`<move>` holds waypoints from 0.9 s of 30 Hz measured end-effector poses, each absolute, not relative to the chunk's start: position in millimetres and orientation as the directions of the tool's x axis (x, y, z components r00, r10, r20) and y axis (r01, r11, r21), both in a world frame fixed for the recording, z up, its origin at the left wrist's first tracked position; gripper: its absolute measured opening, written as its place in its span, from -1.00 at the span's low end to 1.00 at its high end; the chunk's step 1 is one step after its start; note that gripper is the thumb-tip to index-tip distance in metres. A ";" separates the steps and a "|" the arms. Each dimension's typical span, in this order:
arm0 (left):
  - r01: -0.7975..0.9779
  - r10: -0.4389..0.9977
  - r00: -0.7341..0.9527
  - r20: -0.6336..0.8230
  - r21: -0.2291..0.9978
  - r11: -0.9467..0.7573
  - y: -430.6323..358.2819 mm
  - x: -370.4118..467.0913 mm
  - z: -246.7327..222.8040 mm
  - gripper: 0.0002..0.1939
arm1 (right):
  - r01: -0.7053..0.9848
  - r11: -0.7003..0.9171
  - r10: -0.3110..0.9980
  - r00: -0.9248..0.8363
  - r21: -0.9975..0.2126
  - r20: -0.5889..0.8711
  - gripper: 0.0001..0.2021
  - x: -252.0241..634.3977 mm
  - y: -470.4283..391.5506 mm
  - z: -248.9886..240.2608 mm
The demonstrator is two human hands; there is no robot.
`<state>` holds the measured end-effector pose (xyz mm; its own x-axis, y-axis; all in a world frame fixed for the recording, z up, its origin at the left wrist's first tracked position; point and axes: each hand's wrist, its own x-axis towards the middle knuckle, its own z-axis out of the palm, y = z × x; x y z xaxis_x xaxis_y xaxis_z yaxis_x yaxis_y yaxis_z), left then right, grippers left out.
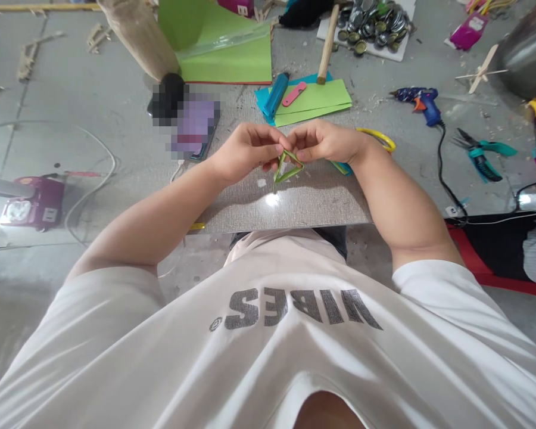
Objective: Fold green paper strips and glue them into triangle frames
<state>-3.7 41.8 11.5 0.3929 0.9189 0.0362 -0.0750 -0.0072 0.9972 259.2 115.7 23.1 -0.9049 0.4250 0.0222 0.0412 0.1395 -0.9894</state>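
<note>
Between my two hands, above the table's near edge, is a small triangle folded from a green paper strip (pixel 290 174). The fingers of my left hand (pixel 256 149) pinch its upper left side. My right hand (pixel 324 142) pinches the upper right corner, and the fingertips of both hands almost meet. Just beyond them lie green paper sheets (pixel 326 104) over blue paper, with a blue cutter (pixel 276 97) and a pink folding knife (pixel 294 94) on top. Yellow scissors handles (pixel 379 138) show partly behind my right wrist.
A blue glue gun (pixel 417 101) and teal pliers (pixel 482 155) lie to the right. Bottle caps (pixel 373 24) are heaped at the back beside a wooden stick (pixel 327 47). At left are a phone (pixel 196 125), another person's arm (pixel 140 39) and a purple clamp base (pixel 38 202).
</note>
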 end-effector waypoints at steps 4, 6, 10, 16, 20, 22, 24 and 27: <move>-0.155 0.944 0.327 -0.038 0.984 0.093 47.4 -10.1 18.7 -0.81 | -0.027 0.067 0.494 -0.868 -0.997 0.057 -0.48 259.9 116.0 21.2; -0.179 0.951 0.301 -0.066 0.976 0.124 51.1 -13.4 19.4 -0.79 | -0.036 0.042 0.554 -0.831 -0.998 0.053 -0.45 258.8 112.6 22.5; -0.199 0.952 0.298 -0.066 0.971 0.130 58.9 -19.5 14.9 -0.84 | 0.001 -0.016 0.670 -0.743 -1.000 -0.012 -0.51 254.8 104.2 24.7; -0.178 0.949 0.313 -0.025 0.980 0.084 59.7 -21.3 9.7 -0.79 | 0.105 0.017 0.736 -0.675 -0.994 -0.058 -0.40 249.5 96.3 25.2; -0.184 0.950 0.312 -0.036 0.978 0.097 55.2 -18.9 10.2 -0.76 | 0.065 0.020 0.749 -0.662 -0.998 -0.028 -0.30 244.3 87.6 30.9; -0.189 0.951 0.306 -0.038 0.977 0.100 54.9 -19.1 10.6 -0.76 | 0.084 0.010 0.759 -0.650 -0.996 -0.047 -0.30 241.2 83.5 32.8; -0.186 0.956 0.291 -0.025 0.979 0.082 56.1 -20.5 10.7 -0.76 | 0.084 0.005 0.767 -0.640 -0.996 -0.050 -0.36 238.2 80.6 32.6; -0.165 0.963 0.268 0.012 0.986 0.034 58.5 -22.9 10.0 -0.73 | -0.019 -0.011 0.788 -0.616 -1.000 0.003 -0.47 234.3 77.8 30.7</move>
